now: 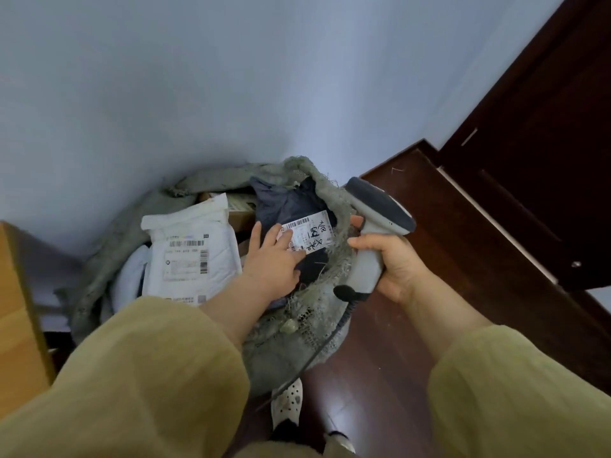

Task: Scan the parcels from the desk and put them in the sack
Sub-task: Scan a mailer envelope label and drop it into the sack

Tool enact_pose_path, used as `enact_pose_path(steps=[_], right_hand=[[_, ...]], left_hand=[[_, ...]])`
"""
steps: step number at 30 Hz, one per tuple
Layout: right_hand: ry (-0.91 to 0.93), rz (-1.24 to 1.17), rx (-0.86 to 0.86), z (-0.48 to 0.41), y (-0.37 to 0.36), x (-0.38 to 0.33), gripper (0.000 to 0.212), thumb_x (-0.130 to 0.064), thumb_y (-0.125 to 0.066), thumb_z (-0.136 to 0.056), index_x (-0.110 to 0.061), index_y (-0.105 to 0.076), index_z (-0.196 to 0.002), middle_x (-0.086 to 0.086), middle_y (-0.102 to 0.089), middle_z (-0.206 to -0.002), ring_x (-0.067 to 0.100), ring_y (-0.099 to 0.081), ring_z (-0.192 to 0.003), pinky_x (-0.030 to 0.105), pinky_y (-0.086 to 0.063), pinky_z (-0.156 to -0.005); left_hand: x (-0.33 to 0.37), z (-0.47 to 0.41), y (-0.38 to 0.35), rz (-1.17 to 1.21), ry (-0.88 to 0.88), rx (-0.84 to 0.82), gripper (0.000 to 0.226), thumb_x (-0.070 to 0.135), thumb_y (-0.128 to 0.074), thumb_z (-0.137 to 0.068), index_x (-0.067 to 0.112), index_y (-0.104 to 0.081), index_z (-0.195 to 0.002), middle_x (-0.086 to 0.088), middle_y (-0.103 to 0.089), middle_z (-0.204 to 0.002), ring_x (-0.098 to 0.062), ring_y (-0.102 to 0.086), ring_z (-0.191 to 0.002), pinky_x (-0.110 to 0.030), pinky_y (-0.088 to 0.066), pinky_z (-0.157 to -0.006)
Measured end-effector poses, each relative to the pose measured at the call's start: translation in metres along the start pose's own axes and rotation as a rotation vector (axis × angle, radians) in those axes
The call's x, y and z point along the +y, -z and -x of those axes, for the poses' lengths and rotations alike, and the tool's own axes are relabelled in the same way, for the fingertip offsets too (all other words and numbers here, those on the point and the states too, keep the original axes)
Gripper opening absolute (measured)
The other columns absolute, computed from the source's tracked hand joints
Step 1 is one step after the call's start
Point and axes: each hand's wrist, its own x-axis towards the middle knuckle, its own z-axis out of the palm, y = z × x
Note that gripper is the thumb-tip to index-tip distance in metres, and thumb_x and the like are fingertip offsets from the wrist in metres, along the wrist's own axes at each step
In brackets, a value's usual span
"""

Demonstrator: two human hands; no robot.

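Nearest, two mustard sleeves [148, 368] reach forward, and a white perforated clog [287, 401] stands on the dark wooden floor [380, 375] below and between the hands. The right hand [400, 262] has its fingers wrapped round the handle of a grey handheld barcode scanner [377, 226]. The scanner's head rises above that hand and tilts toward the left hand, and its black cable [317, 352] trails down toward the clog. The left hand [274, 259] lies flat with straight, spread fingers on a dark plastic parcel [287, 203], fingertips on its white shipping label [312, 234], gripping nothing. That parcel sits inside the mouth of the frayed grey woven sack [281, 355], whose rim runs between the two hands. Just left of the left hand, a white padded mailer [195, 249] lies in the sack too, with a brown cardboard box [239, 214] beyond the fingertips. Far left of the left hand is a cardboard carton [16, 309]. Beyond the right hand stands a dark wooden door [529, 160], and a pale wall [231, 77] lies behind the sack.
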Motion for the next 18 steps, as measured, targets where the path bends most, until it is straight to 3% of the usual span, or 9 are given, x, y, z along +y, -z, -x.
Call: enact_pose_path(steps=[3, 5, 7, 9, 13, 18], right_hand=[[-0.015, 0.019, 0.044, 0.008, 0.001, 0.008, 0.048, 0.009, -0.070, -0.065, -0.003, -0.063, -0.111, 0.018, -0.067, -0.103, 0.035, -0.065, -0.097, 0.054, -0.053, -0.088], [0.022, 0.025, 0.030, 0.019, 0.004, 0.014, 0.043, 0.010, -0.066, -0.069, -0.008, -0.068, -0.108, 0.017, -0.066, -0.106, 0.035, -0.061, -0.099, 0.054, -0.049, -0.094], [0.032, 0.013, -0.014, 0.036, 0.007, 0.022, 0.038, 0.010, -0.063, -0.072, -0.014, -0.071, -0.102, 0.014, -0.065, -0.106, 0.033, -0.061, -0.096, 0.051, -0.053, -0.087], [-0.016, -0.017, -0.099, 0.060, 0.010, 0.033, 0.033, 0.007, -0.060, -0.078, -0.016, -0.069, -0.101, 0.013, -0.064, -0.100, 0.027, -0.063, -0.088, 0.044, -0.056, -0.072], [-0.132, 0.017, -0.288, 0.123, 0.005, 0.066, 0.022, -0.001, -0.056, -0.088, -0.016, -0.065, -0.102, 0.015, -0.070, -0.080, 0.023, -0.069, -0.065, 0.033, -0.057, -0.058], [-0.250, 0.124, -0.457, 0.202, -0.030, 0.113, 0.009, -0.009, -0.058, -0.091, -0.016, -0.063, -0.094, 0.007, -0.061, -0.059, 0.014, -0.054, -0.044, 0.023, -0.047, -0.047]], left_hand=[[0.000, 0.022, 0.010, 0.014, 0.066, 0.000, 0.049, 0.042, -0.042, -0.095, 0.038, -0.036, -0.144, -0.006, -0.011, -0.160, -0.030, 0.002, -0.146, -0.056, 0.013, -0.113], [0.003, 0.041, 0.015, 0.026, 0.103, 0.015, 0.050, 0.042, -0.043, -0.095, 0.036, -0.035, -0.145, -0.005, -0.010, -0.160, -0.030, 0.002, -0.146, -0.056, 0.013, -0.113], [0.008, 0.064, 0.021, 0.032, 0.138, 0.036, 0.051, 0.041, -0.042, -0.096, 0.035, -0.032, -0.146, -0.005, -0.010, -0.160, -0.030, 0.002, -0.147, -0.055, 0.013, -0.112], [0.013, 0.093, 0.027, 0.038, 0.191, 0.063, 0.052, 0.040, -0.041, -0.096, 0.035, -0.029, -0.147, -0.004, -0.009, -0.160, -0.030, 0.003, -0.147, -0.055, 0.014, -0.112], [0.024, 0.169, 0.032, 0.053, 0.340, 0.104, 0.053, 0.040, -0.039, -0.097, 0.035, -0.025, -0.148, -0.004, -0.010, -0.160, -0.029, 0.002, -0.147, -0.054, 0.013, -0.114], [0.026, 0.284, 0.030, 0.092, 0.518, 0.174, 0.062, 0.035, -0.044, -0.095, 0.025, -0.019, -0.150, -0.005, -0.014, -0.159, -0.027, -0.006, -0.146, -0.048, 0.002, -0.118]])
